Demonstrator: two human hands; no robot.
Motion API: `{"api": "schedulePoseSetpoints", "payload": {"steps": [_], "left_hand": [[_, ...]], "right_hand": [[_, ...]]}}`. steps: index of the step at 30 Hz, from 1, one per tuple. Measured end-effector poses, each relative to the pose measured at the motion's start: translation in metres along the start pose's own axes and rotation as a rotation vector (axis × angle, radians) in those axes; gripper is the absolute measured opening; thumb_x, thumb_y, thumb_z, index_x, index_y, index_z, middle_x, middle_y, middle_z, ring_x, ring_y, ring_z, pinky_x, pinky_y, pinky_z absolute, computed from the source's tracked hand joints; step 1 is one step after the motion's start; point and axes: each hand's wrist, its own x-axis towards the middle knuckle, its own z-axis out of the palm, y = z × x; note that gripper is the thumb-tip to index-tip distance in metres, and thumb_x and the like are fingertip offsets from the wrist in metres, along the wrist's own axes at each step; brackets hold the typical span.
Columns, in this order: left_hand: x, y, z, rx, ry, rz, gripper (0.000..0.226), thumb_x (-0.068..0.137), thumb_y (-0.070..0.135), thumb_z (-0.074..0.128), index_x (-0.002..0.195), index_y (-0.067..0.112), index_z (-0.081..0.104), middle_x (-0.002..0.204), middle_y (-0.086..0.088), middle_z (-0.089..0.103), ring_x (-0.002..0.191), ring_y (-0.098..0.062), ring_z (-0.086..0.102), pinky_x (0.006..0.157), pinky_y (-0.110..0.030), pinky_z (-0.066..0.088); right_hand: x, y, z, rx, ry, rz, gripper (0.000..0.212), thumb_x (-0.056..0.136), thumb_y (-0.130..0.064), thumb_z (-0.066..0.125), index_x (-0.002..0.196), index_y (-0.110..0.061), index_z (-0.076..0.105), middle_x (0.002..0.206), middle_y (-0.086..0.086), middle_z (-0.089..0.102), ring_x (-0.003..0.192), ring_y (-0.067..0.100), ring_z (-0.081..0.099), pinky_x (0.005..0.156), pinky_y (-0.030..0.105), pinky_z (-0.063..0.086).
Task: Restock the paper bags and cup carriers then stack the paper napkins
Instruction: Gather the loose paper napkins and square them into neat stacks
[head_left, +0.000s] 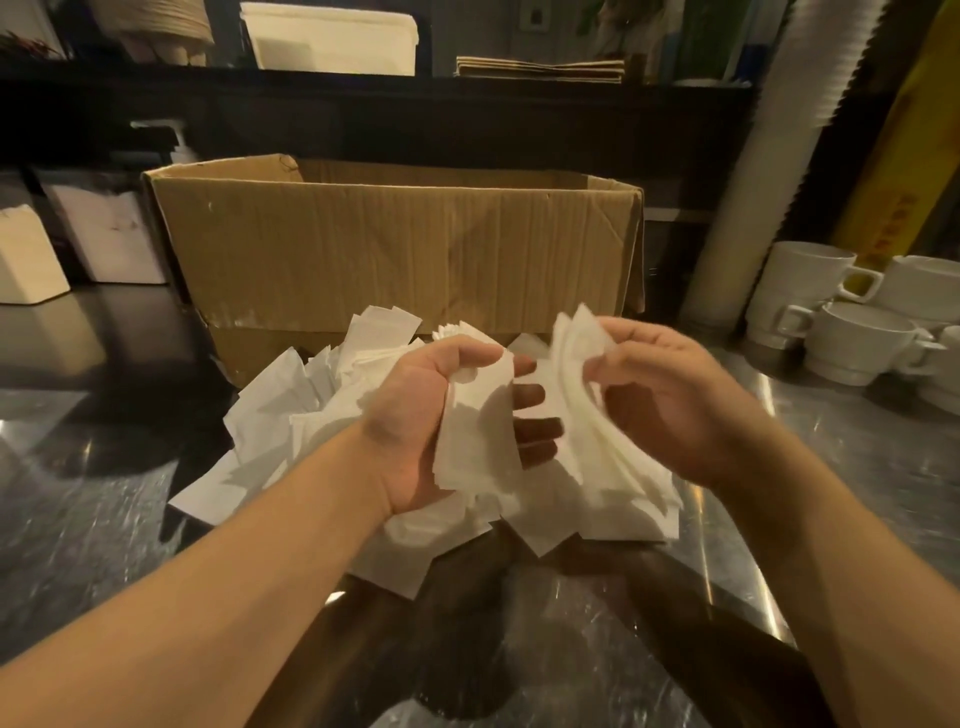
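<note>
1. Writing: the yellow upright panel (896, 171) at the right edge carries a column of reddish characters, too blurred to read. No other label is legible.
2. Left hand (415, 421): the grip is closed around a thin bundle of paper napkins (475, 436), thumb on top, fingers curled behind the sheets.
3. Right hand (670, 400): the grip pinches a second, fanned bundle of napkins (576, 364) between thumb and fingers. The two bundles sit just beside each other, above the pile.
4. Napkin pile (291, 410): loose white napkins lie in a disordered heap at the middle of the surface, directly below both hands and touching the near wall of the cardboard box (395, 244).
5. Cardboard box: open-topped, creased, standing behind the pile toward the far edge of the surface.
6. Surface (93, 519): polished metal, scratched, reflecting the arms and the overhead light.
7. Right side of the surface: white stacked cups (857, 338) with handles, and behind them a tall tilted column of white disposable cups (769, 156).
8. Left far corner: white napkin holders (31, 254) and a pump dispenser (182, 140).
9. Shelf (363, 83) above the far edge: a white container (332, 41) and a flat stack of brown paper items (540, 67); whether bags or carriers cannot be told.
10. Room: dim, dark-walled.
</note>
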Motion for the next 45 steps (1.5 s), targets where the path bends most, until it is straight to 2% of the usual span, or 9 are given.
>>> {"api": "schedulePoseSetpoints", "payload": {"steps": [2,7,11,17,22,27,31,37,45], "left_hand": [[-0.003,-0.001,0.003,0.059,-0.059,-0.025,0.036,0.086,0.035,0.057,0.089,0.011,0.083,0.095,-0.012,0.072,0.081,-0.027,0.070,0.079,-0.039,0.058],[0.000,-0.006,-0.003,0.083,-0.138,-0.073,0.070,0.091,0.070,0.056,0.134,0.016,0.069,0.124,-0.020,0.067,0.113,-0.042,0.063,0.106,-0.059,0.046],[-0.003,-0.005,-0.001,0.098,-0.118,-0.045,0.058,0.077,0.045,0.078,0.127,0.018,0.066,0.107,-0.017,0.070,0.091,-0.033,0.070,0.087,-0.049,0.055],[-0.001,-0.007,-0.006,0.161,-0.055,-0.012,0.069,0.064,0.027,0.082,0.129,0.018,0.063,0.109,-0.017,0.067,0.102,-0.036,0.064,0.094,-0.055,0.053],[-0.002,-0.007,-0.005,0.201,-0.035,-0.013,0.064,0.064,0.025,0.077,0.125,0.021,0.062,0.100,-0.014,0.070,0.095,-0.033,0.067,0.083,-0.049,0.057],[-0.007,-0.005,0.003,0.162,-0.143,-0.087,0.029,0.068,0.020,0.071,0.095,0.017,0.082,0.089,-0.013,0.073,0.079,-0.027,0.071,0.074,-0.042,0.060],[-0.010,-0.004,0.007,0.114,-0.185,-0.155,0.019,0.071,0.019,0.070,0.084,0.014,0.084,0.089,-0.016,0.071,0.075,-0.027,0.070,0.069,-0.038,0.063],[-0.007,-0.006,0.002,0.120,-0.144,-0.132,0.055,0.070,0.026,0.080,0.123,0.016,0.068,0.102,-0.018,0.069,0.086,-0.033,0.067,0.081,-0.047,0.057],[0.001,-0.007,-0.008,0.067,-0.249,-0.152,0.063,0.078,0.033,0.080,0.137,0.022,0.064,0.121,-0.017,0.059,0.097,-0.033,0.059,0.091,-0.051,0.048]], "right_hand": [[0.004,0.010,0.006,-0.162,0.063,0.042,0.018,0.086,-0.015,0.063,0.097,-0.002,0.070,0.093,0.006,0.070,0.083,0.020,0.067,0.073,0.030,0.057],[0.007,0.018,0.019,-0.357,0.273,0.068,0.015,0.093,-0.023,0.071,0.108,-0.024,0.068,0.102,-0.003,0.071,0.092,0.016,0.072,0.071,0.026,0.061],[0.009,0.023,0.025,-0.550,0.404,-0.075,0.028,0.093,-0.031,0.071,0.115,-0.038,0.055,0.111,-0.009,0.061,0.098,0.017,0.065,0.076,0.030,0.063],[0.008,0.023,0.025,-0.817,0.291,-0.166,0.017,0.091,-0.039,0.071,0.105,-0.042,0.062,0.104,-0.020,0.054,0.094,-0.001,0.053,0.075,0.006,0.045],[0.009,0.023,0.024,-0.743,0.270,-0.164,0.015,0.093,-0.028,0.072,0.092,-0.037,0.061,0.098,-0.017,0.057,0.089,-0.003,0.055,0.071,0.007,0.047],[0.009,0.026,0.023,-0.628,0.283,-0.139,0.014,0.096,-0.023,0.066,0.092,-0.036,0.062,0.094,-0.015,0.062,0.092,0.016,0.065,0.074,0.029,0.062],[0.010,0.027,0.024,-0.718,0.358,-0.219,0.027,0.095,-0.025,0.067,0.110,-0.046,0.058,0.108,-0.021,0.057,0.100,0.005,0.058,0.079,0.008,0.050],[0.009,0.027,0.022,-0.728,0.279,-0.173,0.021,0.098,-0.028,0.064,0.117,-0.035,0.069,0.107,-0.023,0.059,0.103,0.005,0.060,0.080,0.018,0.054],[0.009,0.023,0.022,-0.732,0.257,-0.115,0.018,0.098,-0.029,0.063,0.112,-0.036,0.071,0.104,-0.020,0.059,0.100,0.003,0.058,0.076,0.012,0.050]]}}
